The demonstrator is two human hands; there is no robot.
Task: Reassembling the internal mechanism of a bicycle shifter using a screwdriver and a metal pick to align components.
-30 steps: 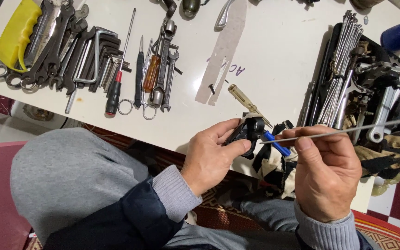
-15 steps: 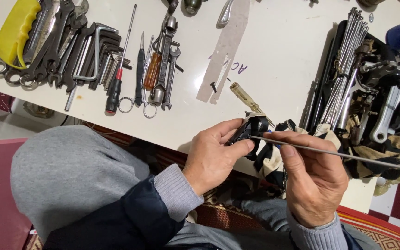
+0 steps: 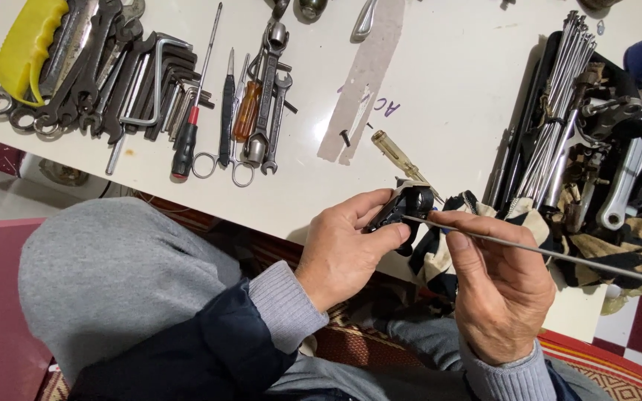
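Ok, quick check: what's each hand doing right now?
Left hand: closed around a small black part.
Right hand: pinching a thin metal rod, its tip at the black part.

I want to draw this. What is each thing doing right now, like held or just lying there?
left hand: holding the small black part
small black part: held at the table edge
right hand: pinching the thin metal rod
thin metal rod: held, tip at the black part
scissors: closed, lying flat
wrenches: lying in a pile
black tray: full of metal rods
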